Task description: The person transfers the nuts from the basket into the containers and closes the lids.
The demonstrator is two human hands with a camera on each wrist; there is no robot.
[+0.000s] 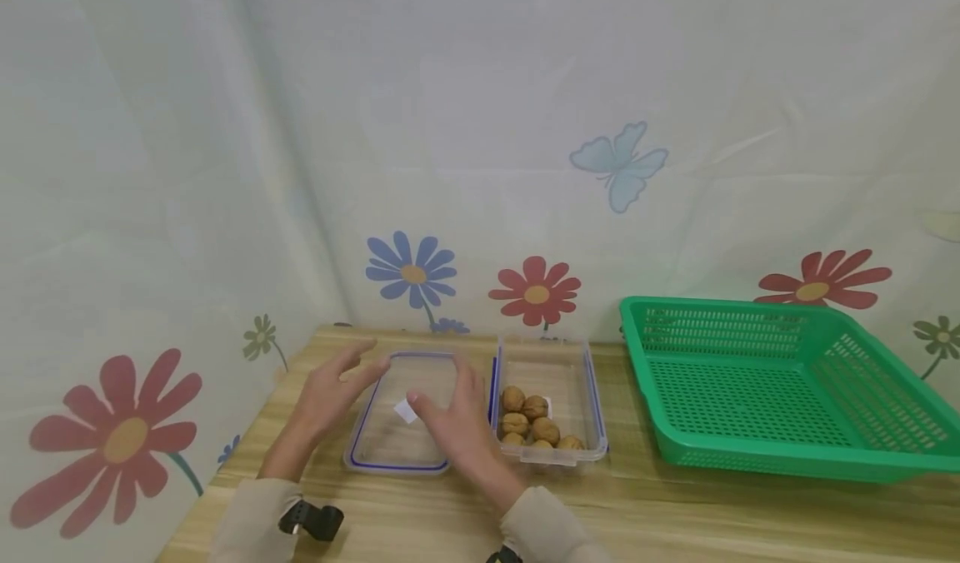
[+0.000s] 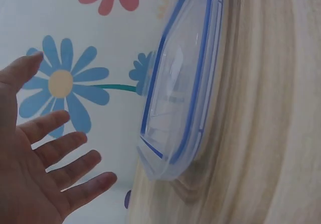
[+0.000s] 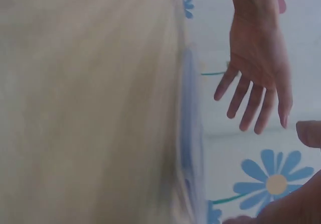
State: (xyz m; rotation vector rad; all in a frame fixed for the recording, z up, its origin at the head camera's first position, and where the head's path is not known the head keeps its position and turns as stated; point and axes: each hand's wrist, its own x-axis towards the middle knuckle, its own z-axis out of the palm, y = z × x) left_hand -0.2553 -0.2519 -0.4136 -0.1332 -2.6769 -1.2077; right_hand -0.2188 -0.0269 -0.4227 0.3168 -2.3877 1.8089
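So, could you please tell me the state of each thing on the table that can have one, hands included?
Lid: off the box, lying flat on the table beside it.
Clear box: uncovered, upright, partly filled with walnuts.
Green basket: upright, nothing visible inside.
Left hand: fingers straight, by the lid's left edge, holding nothing.
Right hand: fingers straight, over the lid's right side; contact unclear.

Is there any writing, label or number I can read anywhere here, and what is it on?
No readable text in any view.
Lid: a small white sticker, too small to tell whether it bears writing.
Box of walnuts: no readable label.
Green basket and flowered cloth: pictures only, no words.
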